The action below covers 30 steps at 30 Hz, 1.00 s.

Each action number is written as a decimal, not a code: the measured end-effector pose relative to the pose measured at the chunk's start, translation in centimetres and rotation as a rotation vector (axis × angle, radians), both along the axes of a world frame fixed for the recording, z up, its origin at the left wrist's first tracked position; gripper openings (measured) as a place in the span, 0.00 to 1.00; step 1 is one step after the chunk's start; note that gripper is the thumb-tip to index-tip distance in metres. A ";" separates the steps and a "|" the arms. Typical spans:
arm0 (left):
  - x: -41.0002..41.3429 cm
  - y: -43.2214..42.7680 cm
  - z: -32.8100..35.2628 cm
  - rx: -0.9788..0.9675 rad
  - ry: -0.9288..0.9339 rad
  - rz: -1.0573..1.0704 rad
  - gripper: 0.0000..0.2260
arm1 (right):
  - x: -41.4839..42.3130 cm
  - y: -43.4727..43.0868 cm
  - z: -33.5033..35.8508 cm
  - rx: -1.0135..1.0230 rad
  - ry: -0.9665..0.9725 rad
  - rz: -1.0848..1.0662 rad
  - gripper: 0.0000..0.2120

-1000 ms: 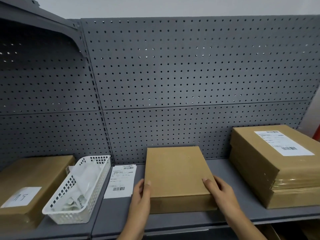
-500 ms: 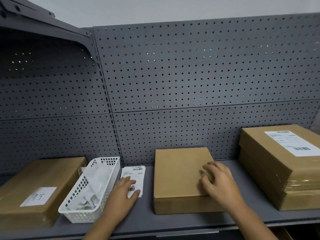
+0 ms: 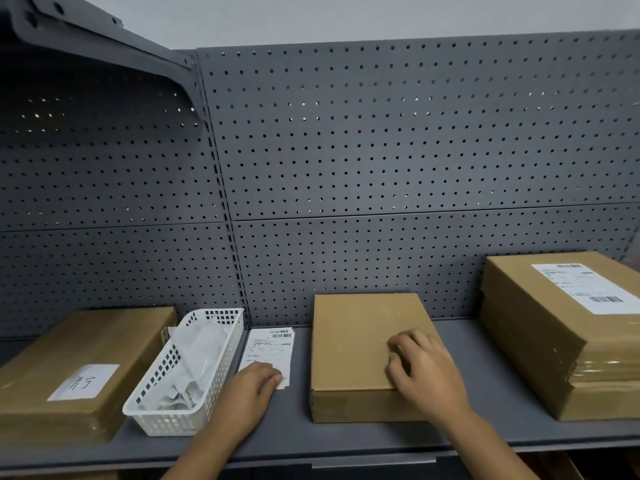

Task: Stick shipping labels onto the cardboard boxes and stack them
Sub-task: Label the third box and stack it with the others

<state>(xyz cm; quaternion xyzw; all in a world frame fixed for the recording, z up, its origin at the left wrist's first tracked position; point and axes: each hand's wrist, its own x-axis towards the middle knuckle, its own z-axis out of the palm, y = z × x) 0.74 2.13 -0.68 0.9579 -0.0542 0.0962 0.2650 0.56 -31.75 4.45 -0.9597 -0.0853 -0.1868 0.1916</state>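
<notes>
A plain unlabelled cardboard box (image 3: 356, 341) lies flat in the middle of the grey shelf (image 3: 298, 427). My right hand (image 3: 424, 374) rests on its near right corner, fingers curled down on the top. Left of the box lies a small stack of white shipping labels (image 3: 272, 348) with barcodes. My left hand (image 3: 247, 393) lies on the near end of that stack, fingertips touching the paper; whether it grips a label I cannot tell. At the right stands a stack of boxes (image 3: 540, 327), the top one bearing a stuck label (image 3: 585, 287).
A white plastic basket (image 3: 207, 344) with crumpled backing papers sits left of the labels. Further left lies a cardboard box (image 3: 104, 341) with a handwritten white note (image 3: 85, 381). A grey pegboard (image 3: 381, 168) closes the back. A shelf bracket (image 3: 104, 39) juts overhead at left.
My left hand left the box's side and moved left onto the label stack. My right hand slid from the box's edge up onto its top. The view shifted left.
</notes>
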 end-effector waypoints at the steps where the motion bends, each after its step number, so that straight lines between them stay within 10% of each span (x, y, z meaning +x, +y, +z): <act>1: 0.0 -0.1 0.1 0.000 -0.004 0.040 0.06 | 0.0 0.0 0.0 -0.005 -0.002 -0.002 0.16; 20: -0.9 -4.7 9.1 -0.585 -0.274 0.312 0.04 | -0.4 -0.1 2.5 0.027 0.146 0.085 0.14; 30: -2.4 -12.7 10.3 -0.590 -0.171 0.007 0.05 | -1.5 3.9 6.6 1.157 0.451 0.204 0.13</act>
